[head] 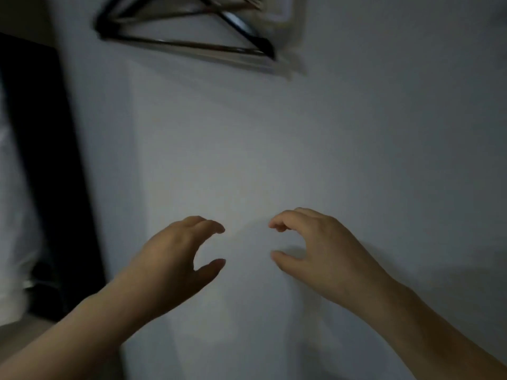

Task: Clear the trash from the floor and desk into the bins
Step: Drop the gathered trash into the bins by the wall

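While the left hand (pixel 175 253) and the right hand (pixel 315 248) are held out side by side, a small gap sits between them. Each has loosely bent fingers, thumb apart from them, holding nothing. Past both hands is a pale wall (pixel 274 146), with black hangers (pixel 186 37) far above the left hand. Where the trash is, I cannot tell.

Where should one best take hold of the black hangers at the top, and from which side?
Probably the long straight bottom bar of the black hangers, approached from below: it is the edge facing the left hand and right hand, bare and thin enough to curl fingers round. The hooks are out of view.
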{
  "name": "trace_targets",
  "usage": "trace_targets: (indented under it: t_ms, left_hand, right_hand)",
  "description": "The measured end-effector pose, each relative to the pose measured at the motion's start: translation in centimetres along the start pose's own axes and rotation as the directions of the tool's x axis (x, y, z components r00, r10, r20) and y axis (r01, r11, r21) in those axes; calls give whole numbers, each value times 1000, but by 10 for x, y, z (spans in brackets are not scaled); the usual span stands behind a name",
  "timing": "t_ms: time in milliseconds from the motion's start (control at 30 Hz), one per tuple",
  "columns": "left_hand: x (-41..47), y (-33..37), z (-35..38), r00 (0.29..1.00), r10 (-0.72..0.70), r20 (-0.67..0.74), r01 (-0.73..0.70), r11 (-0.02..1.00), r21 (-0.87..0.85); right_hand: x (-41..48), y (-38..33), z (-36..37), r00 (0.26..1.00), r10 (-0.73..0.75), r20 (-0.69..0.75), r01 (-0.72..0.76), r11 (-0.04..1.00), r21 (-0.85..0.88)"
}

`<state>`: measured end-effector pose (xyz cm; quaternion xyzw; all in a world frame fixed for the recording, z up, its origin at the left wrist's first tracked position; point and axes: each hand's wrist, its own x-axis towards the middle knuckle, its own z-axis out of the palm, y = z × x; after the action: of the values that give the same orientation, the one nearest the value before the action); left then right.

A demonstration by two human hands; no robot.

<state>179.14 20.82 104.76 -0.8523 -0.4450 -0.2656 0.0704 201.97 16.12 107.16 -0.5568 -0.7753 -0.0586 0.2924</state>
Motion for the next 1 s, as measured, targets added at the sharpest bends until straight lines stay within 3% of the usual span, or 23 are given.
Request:
trace_targets:
  t_ms: [167,433,700,1000]
  left_hand:
    - [-82,-93,-83,983,-173,-65,179,979,93]
    - [-225,-202,-186,891,-417,-179,448,870,204]
    - [-321,-277,-237,740,-621,-258,671,702,237]
    - [-367,-359,-261,537,-753,-381,841,443,311]
  right_hand:
    - [51,-122,51,978,-210,11,208,972,109]
    - [100,-315,140,868,-496,19,465,827,315]
    - [139,-451,220,706,-707,42,629,654,420]
    - [209,-552,308,541,-841,1,717,462,523]
